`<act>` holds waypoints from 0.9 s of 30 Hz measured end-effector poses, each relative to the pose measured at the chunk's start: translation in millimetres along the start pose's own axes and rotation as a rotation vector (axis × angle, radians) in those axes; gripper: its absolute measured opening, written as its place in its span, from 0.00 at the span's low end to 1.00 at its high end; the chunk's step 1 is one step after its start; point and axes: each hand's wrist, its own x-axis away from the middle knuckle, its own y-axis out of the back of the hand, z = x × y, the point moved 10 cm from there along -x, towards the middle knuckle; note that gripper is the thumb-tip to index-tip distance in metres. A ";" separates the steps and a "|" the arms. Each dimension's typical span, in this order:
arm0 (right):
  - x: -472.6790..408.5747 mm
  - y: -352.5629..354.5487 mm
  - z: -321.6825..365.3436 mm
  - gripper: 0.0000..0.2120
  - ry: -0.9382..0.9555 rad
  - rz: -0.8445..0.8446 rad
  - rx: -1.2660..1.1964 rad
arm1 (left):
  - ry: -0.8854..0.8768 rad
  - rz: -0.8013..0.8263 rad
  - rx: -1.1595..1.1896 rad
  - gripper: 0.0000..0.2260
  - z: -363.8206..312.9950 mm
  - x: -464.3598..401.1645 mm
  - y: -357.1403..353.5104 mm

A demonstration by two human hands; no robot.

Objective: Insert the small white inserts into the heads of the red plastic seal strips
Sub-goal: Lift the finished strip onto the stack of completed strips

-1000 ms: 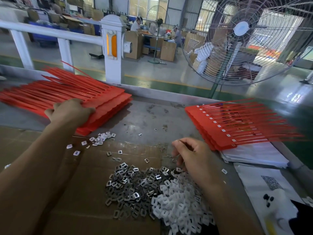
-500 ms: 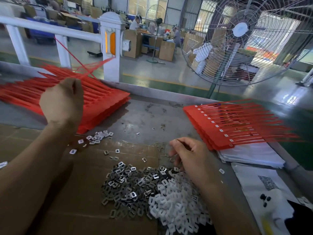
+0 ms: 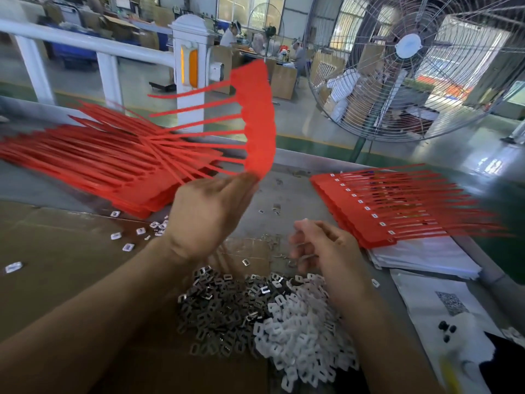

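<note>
My left hand point(image 3: 207, 214) pinches the lower end of a red sheet of joined seal strips point(image 3: 258, 118), lifted upright above the table with its tails fanning left. A stack of plain red seal strips point(image 3: 93, 166) lies at the left. At the right lies a second stack of red strips point(image 3: 377, 211) with white inserts in their heads. My right hand point(image 3: 321, 245) hovers over a heap of small white inserts point(image 3: 301, 339), fingers curled; what it holds is too blurred to tell. Beside that heap lies a pile of small metal pieces point(image 3: 221, 311).
Brown cardboard point(image 3: 56, 268) covers the near table; loose inserts point(image 3: 127, 237) are scattered on it. White plastic bags point(image 3: 426, 257) lie under the right stack. A large standing fan point(image 3: 409, 61) and a white railing post point(image 3: 190, 66) stand beyond the table's far edge.
My left hand has lifted one sheet of red strips off the left stack and carried it up and to the right, toward the middle. My right hand rose slightly above the inserts.
</note>
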 end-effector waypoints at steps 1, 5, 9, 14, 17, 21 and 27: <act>-0.8 -0.1 -2.7 0.11 -0.029 0.000 -0.051 | -0.025 0.023 0.036 0.09 -5.7 6.1 -4.2; -6.7 1.2 -6.4 0.15 -0.039 -0.002 -0.142 | -0.097 0.087 0.077 0.09 -17.2 17.3 -11.2; -10.7 -5.6 -4.9 0.26 -0.065 0.057 -0.331 | -0.122 0.156 0.086 0.11 -21.1 16.1 -11.0; -15.2 -17.6 2.1 0.30 -0.111 0.118 -0.367 | -0.139 0.210 0.128 0.11 -25.6 23.9 -9.9; -22.0 -28.9 23.0 0.27 -0.053 0.175 -0.304 | -0.134 0.178 0.170 0.08 -27.4 31.4 -6.4; -32.1 -50.3 57.7 0.17 0.124 0.212 -0.172 | -0.142 0.200 0.208 0.06 -28.9 39.0 -9.3; -46.5 -42.8 94.2 0.06 0.368 -0.035 0.217 | -0.148 0.401 0.237 0.08 -31.0 49.0 -26.9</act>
